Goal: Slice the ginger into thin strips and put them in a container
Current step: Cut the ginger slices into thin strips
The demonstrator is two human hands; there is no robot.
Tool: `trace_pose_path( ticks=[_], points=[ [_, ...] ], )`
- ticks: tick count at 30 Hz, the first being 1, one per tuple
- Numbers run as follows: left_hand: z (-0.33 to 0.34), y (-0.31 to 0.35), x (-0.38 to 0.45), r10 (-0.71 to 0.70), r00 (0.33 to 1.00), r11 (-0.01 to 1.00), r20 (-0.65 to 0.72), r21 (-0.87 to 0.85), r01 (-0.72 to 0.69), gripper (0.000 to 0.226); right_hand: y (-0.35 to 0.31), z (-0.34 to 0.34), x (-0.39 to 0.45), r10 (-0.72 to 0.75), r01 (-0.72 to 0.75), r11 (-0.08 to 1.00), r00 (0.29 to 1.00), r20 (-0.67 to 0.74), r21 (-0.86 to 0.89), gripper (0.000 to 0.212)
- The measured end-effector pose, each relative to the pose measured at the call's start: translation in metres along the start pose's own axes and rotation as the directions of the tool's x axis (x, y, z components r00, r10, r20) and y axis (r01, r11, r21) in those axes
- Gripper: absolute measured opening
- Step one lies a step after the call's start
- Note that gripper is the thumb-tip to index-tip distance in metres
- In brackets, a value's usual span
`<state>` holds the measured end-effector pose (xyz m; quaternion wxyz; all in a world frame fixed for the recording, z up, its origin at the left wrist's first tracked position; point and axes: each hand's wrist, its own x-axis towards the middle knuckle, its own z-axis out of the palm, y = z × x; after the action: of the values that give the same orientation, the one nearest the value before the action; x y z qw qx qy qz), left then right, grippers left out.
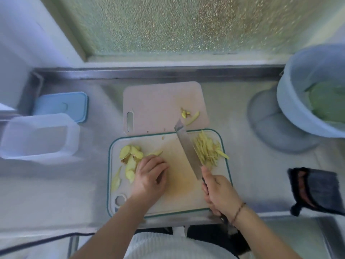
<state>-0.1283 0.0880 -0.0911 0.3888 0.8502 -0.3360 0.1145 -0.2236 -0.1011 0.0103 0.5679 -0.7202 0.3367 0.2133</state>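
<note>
A white cutting board with a green rim (179,204) lies in front of me. Flat ginger slices (130,156) are piled at its left side. My left hand (150,176) rests beside them with curled fingers touching the slices; whether it pinches one is unclear. A heap of thin ginger strips (209,148) lies at the board's right. My right hand (218,193) grips the handle of a knife (188,152), whose blade lies against the left edge of the strips. An open clear plastic container (37,137) stands to the left on the steel counter.
A pink cutting board (158,105) with ginger scraps (188,115) lies behind the white one. A blue lid (63,105) sits behind the container. At the right are a blue bowl (298,90) with green contents, a round lid (270,128) and a dark cloth (317,191).
</note>
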Motion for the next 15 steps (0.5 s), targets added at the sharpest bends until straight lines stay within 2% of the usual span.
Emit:
trace_pose_path(
  ticks=[3, 5, 6, 8, 9, 11, 13, 15],
  points=[
    [-0.008, 0.004, 0.007, -0.14, 0.978, 0.99, -0.154, -0.018, 0.139, 0.02, 0.005, -0.004, -0.018, -0.183, 0.16, 0.918, 0.983, -0.031, -0.363, 0.065],
    [-0.021, 0.013, 0.016, -0.261, 0.926, 0.965, -0.273, -0.069, 0.252, 0.02, 0.013, -0.009, -0.026, -0.224, 0.18, 0.859, 0.974, -0.035, -0.478, 0.075],
    [-0.028, 0.019, 0.024, -0.278, 0.909, 0.961, -0.31, -0.092, 0.262, 0.017, 0.016, -0.013, -0.028, -0.249, 0.184, 0.817, 0.967, -0.046, -0.546, 0.083],
    [-0.039, 0.034, 0.039, -0.172, 0.936, 0.984, -0.306, -0.094, 0.15, 0.014, 0.016, -0.018, -0.029, -0.307, 0.192, 0.695, 0.951, -0.044, -0.693, 0.091],
    [-0.041, 0.042, 0.046, -0.083, 0.97, 0.993, -0.226, -0.097, 0.063, 0.013, 0.013, -0.02, -0.028, -0.327, 0.194, 0.634, 0.944, -0.033, -0.748, 0.093],
    [-0.036, 0.056, 0.057, 0.069, 0.997, 0.997, 0.047, -0.041, -0.067, 0.007, 0.007, -0.022, -0.026, -0.376, 0.216, 0.515, 0.927, 0.008, -0.83, 0.102],
    [-0.024, 0.068, 0.067, 0.031, 0.95, 0.99, 0.309, 0.123, -0.073, 0.02, 0.002, -0.022, -0.023, -0.391, 0.223, 0.422, 0.919, 0.045, -0.879, 0.108],
    [-0.011, 0.078, 0.076, -0.121, 0.869, 0.969, 0.48, 0.246, 0.0, 0.028, -0.002, -0.02, -0.022, -0.387, 0.211, 0.352, 0.92, 0.063, -0.912, 0.112]
  ],
)
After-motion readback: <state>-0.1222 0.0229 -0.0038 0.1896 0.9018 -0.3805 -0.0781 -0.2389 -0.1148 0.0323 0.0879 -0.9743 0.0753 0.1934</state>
